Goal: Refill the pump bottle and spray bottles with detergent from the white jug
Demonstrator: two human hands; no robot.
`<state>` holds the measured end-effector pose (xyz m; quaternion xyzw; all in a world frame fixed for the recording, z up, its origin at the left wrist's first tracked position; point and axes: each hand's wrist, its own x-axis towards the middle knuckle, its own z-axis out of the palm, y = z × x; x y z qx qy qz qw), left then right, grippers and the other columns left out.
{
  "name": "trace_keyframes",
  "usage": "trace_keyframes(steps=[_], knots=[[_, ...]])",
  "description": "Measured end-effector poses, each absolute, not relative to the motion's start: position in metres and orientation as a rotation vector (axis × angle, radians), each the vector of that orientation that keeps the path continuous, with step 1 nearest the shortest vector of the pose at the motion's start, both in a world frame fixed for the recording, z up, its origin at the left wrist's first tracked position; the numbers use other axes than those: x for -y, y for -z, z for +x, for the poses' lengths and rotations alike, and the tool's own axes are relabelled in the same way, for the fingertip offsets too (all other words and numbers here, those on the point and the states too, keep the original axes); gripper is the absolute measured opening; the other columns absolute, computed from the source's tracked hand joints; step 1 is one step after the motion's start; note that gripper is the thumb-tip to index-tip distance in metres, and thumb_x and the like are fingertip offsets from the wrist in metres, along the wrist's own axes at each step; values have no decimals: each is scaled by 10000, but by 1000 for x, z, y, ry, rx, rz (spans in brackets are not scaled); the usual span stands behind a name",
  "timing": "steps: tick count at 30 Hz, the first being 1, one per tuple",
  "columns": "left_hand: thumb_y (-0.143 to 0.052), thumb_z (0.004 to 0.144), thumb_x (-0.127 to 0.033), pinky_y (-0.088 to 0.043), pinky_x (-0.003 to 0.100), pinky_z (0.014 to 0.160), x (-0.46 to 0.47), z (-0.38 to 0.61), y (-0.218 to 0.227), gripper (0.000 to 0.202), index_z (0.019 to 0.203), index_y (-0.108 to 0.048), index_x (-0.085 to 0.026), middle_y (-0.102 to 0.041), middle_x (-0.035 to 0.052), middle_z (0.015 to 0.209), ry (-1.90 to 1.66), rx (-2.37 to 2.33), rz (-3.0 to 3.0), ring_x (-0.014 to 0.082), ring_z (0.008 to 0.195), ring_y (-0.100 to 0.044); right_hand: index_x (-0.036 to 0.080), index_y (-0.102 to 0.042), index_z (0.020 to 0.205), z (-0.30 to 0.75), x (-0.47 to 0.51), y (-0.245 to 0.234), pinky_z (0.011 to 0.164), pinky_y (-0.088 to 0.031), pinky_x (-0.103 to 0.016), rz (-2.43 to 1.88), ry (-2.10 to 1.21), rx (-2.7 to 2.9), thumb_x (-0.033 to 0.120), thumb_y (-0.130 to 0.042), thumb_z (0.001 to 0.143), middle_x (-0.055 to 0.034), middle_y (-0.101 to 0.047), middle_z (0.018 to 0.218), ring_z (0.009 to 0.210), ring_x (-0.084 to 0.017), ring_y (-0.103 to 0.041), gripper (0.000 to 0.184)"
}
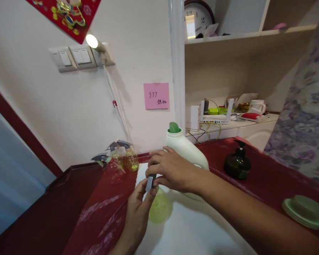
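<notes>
A small ribbed spray bottle of clear yellow-green plastic stands on the white sheet. Its grey spray head sits at the neck, partly covered by fingers. My left hand is closed around the spray head from the near left, thumb and fingers pinching it low down. From the right, my right hand reaches over and grips the head's upper part. Just behind my right hand is a pale green jug without a cap, a green piece in its mouth.
Several spray bottles with grey heads stand at the wall on the left. A dark pump bottle and a pale green lid rest on the red table cover at right. A white router sits on the shelf behind.
</notes>
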<state>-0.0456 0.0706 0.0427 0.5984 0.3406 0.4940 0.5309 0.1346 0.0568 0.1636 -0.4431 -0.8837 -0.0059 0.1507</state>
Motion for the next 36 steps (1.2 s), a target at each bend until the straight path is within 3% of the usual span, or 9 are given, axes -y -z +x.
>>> trace_keyframes(steps=[6,12,20,23,26,29,36], knots=[[-800,797,-415,-460,302,940,-69,-43,-39,430,1147,-653,-213,-716,49,1134,-1181,-827,1447,223,1072,-631,222,-714,998,130,-61,-167,1055,-305,-493,-1260,25,2617,259,-725,910,-17,-723,1045,1073,-214,-616,95],[-811,764,-351,-469,312,925,-70,-42,-33,447,1141,-614,-212,-702,45,1110,-1216,-851,1426,220,1056,-626,203,-695,907,125,-63,-166,778,-354,-325,-1286,47,2651,248,-705,915,-2,-727,945,944,-186,-630,46],[-823,752,-377,-468,332,923,-71,-43,-36,437,1086,-606,-197,-699,57,1069,-1233,-825,1440,232,1049,-631,208,-721,930,115,-61,-169,608,-321,-290,-1414,105,2657,294,-679,916,-41,-745,931,899,-209,-655,97],[-884,663,-394,-487,325,860,-71,-40,-44,540,1056,-573,-195,-700,42,995,-1278,-861,1339,230,989,-647,208,-730,953,111,-60,-170,589,-329,-294,-1458,137,2651,298,-693,891,-51,-754,940,896,-224,-671,115],[-897,621,-427,-491,306,761,-71,-39,-53,519,951,-574,-190,-696,22,873,-1271,-926,1326,218,864,-647,203,-731,961,109,-58,-171,596,-356,-298,-1474,170,2646,269,-684,882,-58,-759,958,915,-233,-679,113],[-862,666,-451,-490,326,764,-73,-42,-57,438,912,-624,-178,-708,46,880,-1228,-982,1459,243,872,-648,198,-730,940,108,-56,-171,606,-379,-301,-1472,189,2647,260,-670,891,-57,-760,955,925,-233,-682,100],[-669,862,-499,-452,376,939,-77,-57,-49,353,1005,-701,-178,-736,96,1041,-1120,-859,1655,279,1038,-636,192,-726,934,108,-54,-172,600,-383,-315,-1464,207,2644,277,-669,912,-56,-757,957,942,-242,-680,105]])
